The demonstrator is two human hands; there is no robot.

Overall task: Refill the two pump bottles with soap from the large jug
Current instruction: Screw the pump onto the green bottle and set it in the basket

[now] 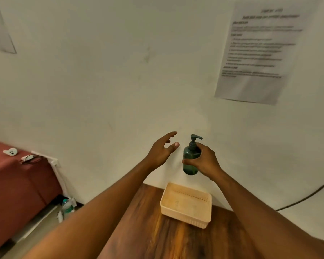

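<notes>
A dark green pump bottle [190,157] with its pump head on is held upright in the air, above the back of the table. My right hand [206,161] grips it around the body from the right. My left hand [162,151] hovers just left of the bottle with fingers spread, not touching it. The second pump bottle and the large jug are out of view.
A pale plastic basket [186,204] with nothing in it sits on the wooden table [157,236] against the white wall. A printed sheet [258,51] hangs on the wall at upper right. A black cable [307,195] runs at right. A red-covered surface [17,180] and a water bottle [67,206] are at left.
</notes>
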